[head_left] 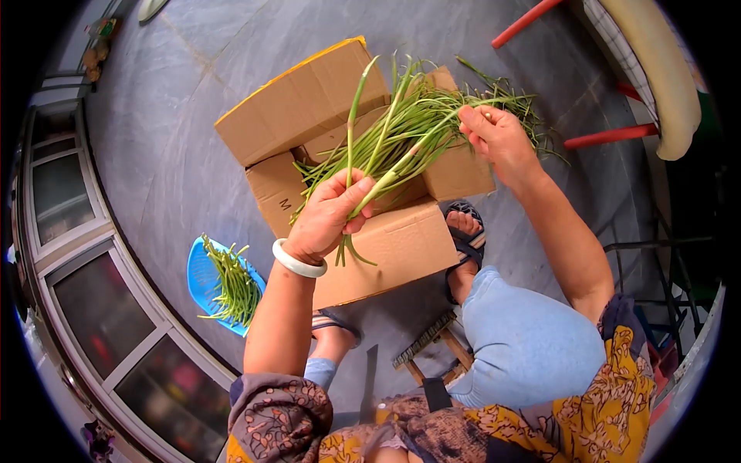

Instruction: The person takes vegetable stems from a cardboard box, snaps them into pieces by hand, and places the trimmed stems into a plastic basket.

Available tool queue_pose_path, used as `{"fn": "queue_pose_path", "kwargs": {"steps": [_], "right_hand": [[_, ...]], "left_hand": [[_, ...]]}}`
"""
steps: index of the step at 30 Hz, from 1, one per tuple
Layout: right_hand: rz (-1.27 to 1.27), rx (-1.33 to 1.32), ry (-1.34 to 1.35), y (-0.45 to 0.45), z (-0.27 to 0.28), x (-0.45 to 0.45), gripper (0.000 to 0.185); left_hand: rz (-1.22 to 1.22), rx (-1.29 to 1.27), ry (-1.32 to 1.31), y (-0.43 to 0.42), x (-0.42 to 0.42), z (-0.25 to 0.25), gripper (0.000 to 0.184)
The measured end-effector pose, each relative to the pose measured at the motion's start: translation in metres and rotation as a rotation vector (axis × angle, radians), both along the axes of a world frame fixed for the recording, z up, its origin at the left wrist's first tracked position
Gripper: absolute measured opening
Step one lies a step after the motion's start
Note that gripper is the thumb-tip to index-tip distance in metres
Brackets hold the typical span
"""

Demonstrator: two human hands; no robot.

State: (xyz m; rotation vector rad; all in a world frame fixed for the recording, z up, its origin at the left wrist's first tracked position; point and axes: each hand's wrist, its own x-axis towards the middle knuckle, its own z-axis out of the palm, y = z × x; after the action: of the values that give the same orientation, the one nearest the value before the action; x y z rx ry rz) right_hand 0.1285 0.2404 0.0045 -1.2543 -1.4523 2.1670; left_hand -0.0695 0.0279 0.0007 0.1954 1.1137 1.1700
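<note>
As one long green stalk (pixel 396 173) slants above the open box (pixel 409 247), the person's left hand (pixel 333 210) grips its paler end together with a few thinner stems (pixel 353 127), which rise toward twelve o'clock and trail below the fist toward six. The right hand (pixel 498 145), at two o'clock from the left, pinches the stalk's far end between thumb and fingers. Behind it lies the main pile (pixel 428 108), heaped across the box and spilling over its edge toward two o'clock. A pale bangle (pixel 299 261) circles the left wrist. One flap (pixel 305 100) of the box juts toward eleven. From the box, a blue basket (pixel 201 278) holding more stems sits at eight o'clock, near a glass-panelled cabinet (pixel 100 305). Sandalled feet (pixel 465 241) rest at four and six, a wooden stool (pixel 436 339) at five, and red legs (pixel 610 137) of some furniture near three.
</note>
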Motion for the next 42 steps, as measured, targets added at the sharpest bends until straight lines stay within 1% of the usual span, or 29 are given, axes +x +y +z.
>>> {"fn": "queue_pose_path", "kwargs": {"steps": [2, 5, 6, 9, 11, 13, 14, 17, 18, 21, 23, 25, 29, 33, 34, 35, 37, 40, 42], "right_hand": [[0.086, -0.065, -0.017, -0.001, 0.005, 0.006, 0.022], [0.156, 0.266, 0.100, -0.028, 0.023, -0.001, 0.020], [0.204, 0.464, 0.101, -0.032, 0.033, -0.003, 0.016], [0.428, 1.528, 0.097, -0.025, 0.032, -0.024, 0.020], [0.638, 1.520, 0.049, -0.025, 0.018, -0.025, 0.013], [0.859, 1.485, 0.023, -0.025, 0.002, -0.020, 0.014], [0.877, 1.391, 0.055, -0.027, -0.003, -0.016, 0.021], [0.912, 1.102, 0.135, -0.034, 0.002, -0.008, 0.021], [0.905, 1.013, 0.139, -0.036, 0.007, -0.005, 0.024], [0.745, 0.600, 0.045, -0.042, 0.014, -0.003, 0.026], [0.631, 0.363, 0.081, -0.041, 0.012, -0.004, 0.027], [0.486, 0.144, 0.146, -0.045, 0.016, -0.006, 0.027], [0.295, 0.101, 0.176, -0.050, 0.010, -0.007, 0.028], [0.162, 0.091, 0.208, -0.047, 0.020, -0.012, 0.027], [0.042, 0.024, 0.351, -0.038, 0.011, -0.011, 0.025], [-0.037, -0.048, 0.414, -0.025, 0.014, -0.007, 0.026], [-0.047, -0.007, 0.494, -0.003, 0.018, 0.001, 0.027], [0.025, 0.289, 0.324, 0.006, 0.034, -0.003, 0.026], [0.147, 0.544, 0.235, 0.010, 0.039, -0.007, 0.022]], "left_hand": [[0.013, -0.028, 0.025, -0.001, -0.001, 0.002, 0.012], [0.023, -0.077, 0.080, 0.003, 0.001, 0.005, 0.012], [0.015, -0.088, 0.093, 0.003, 0.002, 0.005, 0.012], [-0.003, -0.123, 0.124, 0.003, 0.003, 0.009, 0.012], [-0.005, -0.143, 0.129, 0.003, 0.004, 0.015, 0.012], [-0.033, -0.145, 0.159, 0.002, 0.004, 0.016, 0.012], [-0.052, -0.150, 0.169, 0.000, 0.002, 0.016, 0.012], [-0.088, -0.167, 0.188, -0.005, 0.000, 0.014, 0.013], [-0.091, -0.165, 0.182, -0.005, 0.000, 0.014, 0.013], [-0.067, -0.144, 0.118, -0.007, 0.006, 0.015, 0.015], [-0.034, -0.118, 0.043, -0.006, 0.013, 0.020, 0.017], [-0.028, -0.116, 0.033, -0.002, 0.014, 0.025, 0.017], [-0.007, -0.102, 0.035, 0.008, 0.021, 0.032, 0.017], [0.026, -0.081, 0.050, 0.012, 0.023, 0.037, 0.012], [0.030, -0.086, 0.044, 0.011, 0.022, 0.036, 0.012], [0.033, -0.090, 0.037, 0.008, 0.021, 0.035, 0.012], [0.023, -0.099, 0.033, 0.002, 0.018, 0.033, 0.014], [-0.033, -0.104, 0.039, -0.002, 0.016, 0.031, 0.017], [-0.091, -0.096, 0.042, -0.002, 0.017, 0.032, 0.017]]}}
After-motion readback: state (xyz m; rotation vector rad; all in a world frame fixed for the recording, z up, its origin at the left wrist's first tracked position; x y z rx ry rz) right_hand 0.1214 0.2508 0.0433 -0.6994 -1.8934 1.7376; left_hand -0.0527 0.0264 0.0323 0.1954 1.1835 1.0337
